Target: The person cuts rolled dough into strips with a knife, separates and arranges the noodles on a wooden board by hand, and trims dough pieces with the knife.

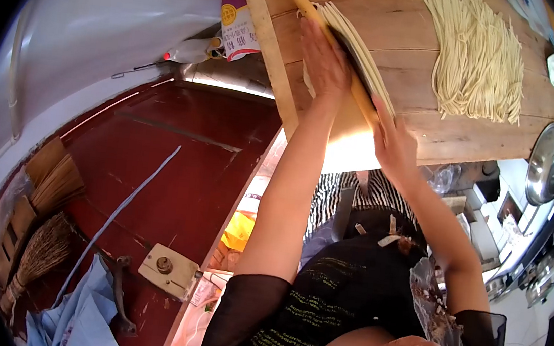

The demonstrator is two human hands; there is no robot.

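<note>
My left hand [329, 62] lies with its fingers stretched along a long wooden stick [300, 1] on the tabletop, pressing down over a pale dough sheet [308, 82]. Right beside the stick runs the dark blade of a long knife [354, 58]. At the near end of blade and stick, my right hand [396, 145] is closed, apparently round the knife's handle, which the fingers hide. Thin cut noodle strips [373, 65] lie along the blade's right side. Farther right a large pile of noodles [474, 59] is spread on the wooden board [399, 34].
The board's raised wooden edge [269, 50] borders the left side. A printed flour bag [238, 24] stands beyond it. On the right are a metal pot lid [548, 164] and kitchenware. Below left, a dark red surface holds a straw brush [43, 250], blue cloth [76, 314] and a beige box [169, 271].
</note>
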